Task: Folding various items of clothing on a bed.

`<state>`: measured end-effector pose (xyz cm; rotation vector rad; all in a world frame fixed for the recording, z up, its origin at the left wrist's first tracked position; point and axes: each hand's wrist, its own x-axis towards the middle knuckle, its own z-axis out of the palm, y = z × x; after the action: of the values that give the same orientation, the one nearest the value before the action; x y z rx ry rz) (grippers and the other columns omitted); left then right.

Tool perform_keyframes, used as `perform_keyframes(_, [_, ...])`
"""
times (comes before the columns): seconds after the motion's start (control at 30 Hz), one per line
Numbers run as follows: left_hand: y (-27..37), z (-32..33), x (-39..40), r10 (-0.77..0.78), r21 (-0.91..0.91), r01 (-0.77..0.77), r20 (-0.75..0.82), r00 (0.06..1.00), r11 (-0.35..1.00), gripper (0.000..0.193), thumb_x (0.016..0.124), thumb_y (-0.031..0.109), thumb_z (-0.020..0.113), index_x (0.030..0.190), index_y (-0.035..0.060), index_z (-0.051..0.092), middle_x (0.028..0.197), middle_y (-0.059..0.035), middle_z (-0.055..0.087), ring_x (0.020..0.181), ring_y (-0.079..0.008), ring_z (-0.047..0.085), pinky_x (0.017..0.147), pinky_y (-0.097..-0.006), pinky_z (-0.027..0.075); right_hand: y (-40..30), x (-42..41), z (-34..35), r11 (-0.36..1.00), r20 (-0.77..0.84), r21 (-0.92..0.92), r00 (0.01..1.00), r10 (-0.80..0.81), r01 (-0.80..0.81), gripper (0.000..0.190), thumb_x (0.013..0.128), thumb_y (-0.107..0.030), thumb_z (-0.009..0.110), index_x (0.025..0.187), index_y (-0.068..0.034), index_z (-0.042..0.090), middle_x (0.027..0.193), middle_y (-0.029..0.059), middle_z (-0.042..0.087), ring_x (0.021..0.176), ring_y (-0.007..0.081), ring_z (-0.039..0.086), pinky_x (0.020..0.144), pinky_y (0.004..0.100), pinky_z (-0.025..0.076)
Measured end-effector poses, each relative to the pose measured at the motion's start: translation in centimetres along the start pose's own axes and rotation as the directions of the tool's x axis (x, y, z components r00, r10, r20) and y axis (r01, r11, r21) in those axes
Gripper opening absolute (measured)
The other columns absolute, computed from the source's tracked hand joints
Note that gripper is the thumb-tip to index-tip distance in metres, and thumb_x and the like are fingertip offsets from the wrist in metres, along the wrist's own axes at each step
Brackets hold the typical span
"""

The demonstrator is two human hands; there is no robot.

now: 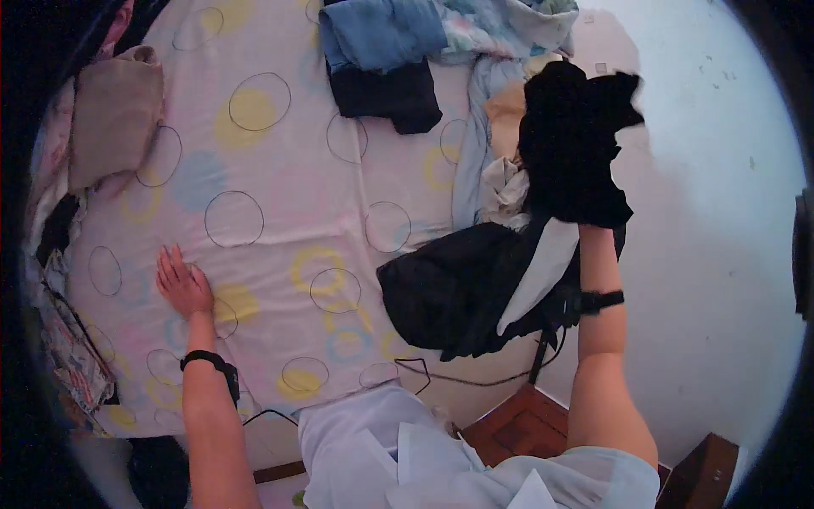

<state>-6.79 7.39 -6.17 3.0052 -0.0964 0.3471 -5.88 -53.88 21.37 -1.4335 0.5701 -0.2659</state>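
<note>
My left hand (pixel 185 281) rests palm down on a bed sheet (pixel 286 210) patterned with circles, its thumb apart from the fingers and nothing in it. To the right, my right arm reaches forward. A black cloth garment (pixel 566 146) covers my right hand, so its fingers are hidden. Below that garment, a larger black garment (pixel 451 286) with a white panel (pixel 544 273) drapes over the bed's right edge. It lies beside and partly behind my right forearm. Each forearm wears a black strap.
Folded blue cloth (pixel 385 35) and dark folded cloth (pixel 385 95) lie at the far side. Crumpled light clothes (pixel 505 191) line the right edge by a pale wall (pixel 706 267). A brown folded garment (pixel 114 121) sits at left. A cable (pixel 483 383) hangs below the bed edge.
</note>
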Motion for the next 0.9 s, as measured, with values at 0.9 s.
perform_keyframes(0.9, [13.1,-15.1,-0.4,0.436,-0.555,0.816,0.782,0.446,0.161,0.057,0.087,0.049,0.041,0.133,0.0167,0.035,0.118,-0.0093,0.052,0.112,-0.0197,0.047,0.094,-0.0413,0.036,-2.4,-22.3,9.6,0.796,0.358,0.49,0.914,0.189,-0.357,0.037,0.092,-0.02,0.039,0.122,0.0,0.045,0.125,0.0115,0.049,0.118,0.0233,0.044,0.098,0.0393,0.036])
